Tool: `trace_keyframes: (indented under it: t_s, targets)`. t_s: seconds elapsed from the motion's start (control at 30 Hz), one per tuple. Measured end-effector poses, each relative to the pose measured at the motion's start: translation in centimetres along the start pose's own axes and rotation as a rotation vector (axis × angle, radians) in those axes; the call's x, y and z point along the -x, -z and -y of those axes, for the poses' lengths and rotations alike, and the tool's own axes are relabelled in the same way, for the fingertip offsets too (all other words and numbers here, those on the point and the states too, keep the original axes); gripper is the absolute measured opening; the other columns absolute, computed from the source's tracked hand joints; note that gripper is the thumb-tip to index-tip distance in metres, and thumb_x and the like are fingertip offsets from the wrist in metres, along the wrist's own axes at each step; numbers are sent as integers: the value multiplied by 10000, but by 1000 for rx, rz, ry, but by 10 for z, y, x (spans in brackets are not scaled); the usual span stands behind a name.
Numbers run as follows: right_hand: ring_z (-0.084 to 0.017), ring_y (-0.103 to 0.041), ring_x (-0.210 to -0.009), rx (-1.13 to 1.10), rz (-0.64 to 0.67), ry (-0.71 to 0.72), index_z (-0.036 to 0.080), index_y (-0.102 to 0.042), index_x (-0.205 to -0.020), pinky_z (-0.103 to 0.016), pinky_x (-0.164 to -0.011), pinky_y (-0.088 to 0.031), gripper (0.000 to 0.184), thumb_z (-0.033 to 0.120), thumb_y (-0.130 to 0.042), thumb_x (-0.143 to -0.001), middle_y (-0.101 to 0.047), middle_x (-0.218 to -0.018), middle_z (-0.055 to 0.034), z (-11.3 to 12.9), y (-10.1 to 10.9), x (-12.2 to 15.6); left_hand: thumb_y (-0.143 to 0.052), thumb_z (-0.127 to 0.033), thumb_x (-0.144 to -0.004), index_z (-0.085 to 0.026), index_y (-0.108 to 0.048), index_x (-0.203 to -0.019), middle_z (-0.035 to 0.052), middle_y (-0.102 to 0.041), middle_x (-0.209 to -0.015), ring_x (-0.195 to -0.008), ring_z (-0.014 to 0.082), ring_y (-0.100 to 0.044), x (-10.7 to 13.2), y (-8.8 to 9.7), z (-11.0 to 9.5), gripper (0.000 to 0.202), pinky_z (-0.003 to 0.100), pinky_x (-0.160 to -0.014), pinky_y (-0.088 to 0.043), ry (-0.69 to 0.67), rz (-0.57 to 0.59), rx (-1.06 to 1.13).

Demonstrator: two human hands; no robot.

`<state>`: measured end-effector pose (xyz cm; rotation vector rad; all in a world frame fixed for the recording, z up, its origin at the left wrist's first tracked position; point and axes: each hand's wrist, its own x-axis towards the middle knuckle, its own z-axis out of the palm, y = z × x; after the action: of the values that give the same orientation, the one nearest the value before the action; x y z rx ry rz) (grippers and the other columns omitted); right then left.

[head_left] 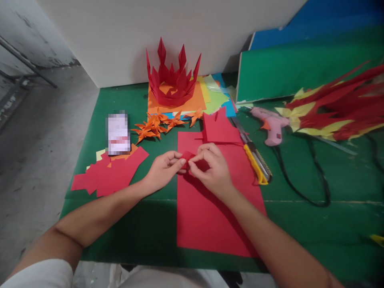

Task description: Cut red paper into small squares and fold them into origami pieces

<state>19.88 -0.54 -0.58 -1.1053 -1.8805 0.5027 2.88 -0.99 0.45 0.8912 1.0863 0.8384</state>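
Observation:
Between both hands is a small folded piece of red paper (188, 155), pinched at its two sides. My left hand (167, 167) grips its left edge between thumb and fingers. On the other side, the thumb and forefinger of my right hand (212, 166) close on it. Below the hands lies a large red paper sheet (216, 224), flat on the table. Cut red paper pieces (222, 127) rest at the top of that sheet. A yellow utility knife (255, 158) with its blade out lies along the sheet's right side.
A red paper crown (171, 96) stands on coloured sheets at the back. Orange paper flowers (150, 129) lie before it. Left are a phone (118, 134) and red scraps (111, 176). Right are a pink glue gun (271, 124), its black cord (300, 196) and red-yellow paper strips (336, 108).

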Motion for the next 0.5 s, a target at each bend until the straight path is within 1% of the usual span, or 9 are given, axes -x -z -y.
trace_keyframes:
  t_s: [0.13,0.27,0.4,0.5]
  targets:
    - [-191,-550,-785,-22,-1,-18,235,-537,-725,-357,-695,-450,124,191,-601,-821,-519,-832,-20,-1,0,0,-802,-452,-675,-161,-567,-835,-38,-673,-634,-600,111,-682,1,0,1,406,247,-675,-577,-4,-1,-17]
    - [-187,-549,-782,-38,0,-25,234,-539,-725,-355,-700,-449,123,199,-608,-821,-522,-840,-19,-2,0,1,-815,-395,-667,-153,-581,-827,-5,-708,-703,-614,101,-672,1,0,2,373,222,-653,-551,-18,16,-32]
    - [-196,-576,-841,-53,10,-31,233,-535,-737,-366,-752,-458,130,202,-619,-831,-558,-872,-28,-1,1,1,-812,-347,-659,-152,-580,-808,-14,-695,-681,-600,90,-658,1,0,2,337,204,-632,-530,-7,-3,-36]
    - [-198,-590,-837,-111,29,-100,239,-523,-772,-366,-753,-469,120,219,-622,-837,-600,-864,-29,1,1,1,-790,-333,-676,-151,-586,-802,-11,-696,-692,-605,86,-654,1,0,1,301,207,-641,-529,-18,-9,-45]
